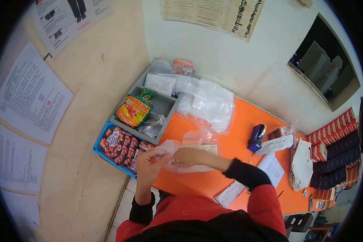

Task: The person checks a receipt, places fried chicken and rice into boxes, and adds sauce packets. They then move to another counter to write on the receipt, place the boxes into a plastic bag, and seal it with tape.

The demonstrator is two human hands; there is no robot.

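Note:
My left hand (148,168) pinches the left end of a clear plastic bag (169,147) above the near left part of the orange table. Close beside it, my right hand (184,157) is closed on the same bag, with its fingertips partly hidden by the plastic. A pale flat item (203,150) shows in or under the bag, beyond my right wrist. The blue basket (102,155) of small red packets is just left of my left hand.
A grey divided tray (165,130) holds colourful packets. Clear plastic bags (207,103) lie behind. To the right are a blue tape dispenser (256,138), papers (271,168) and stacked red boxes (334,128) on the orange table (240,121).

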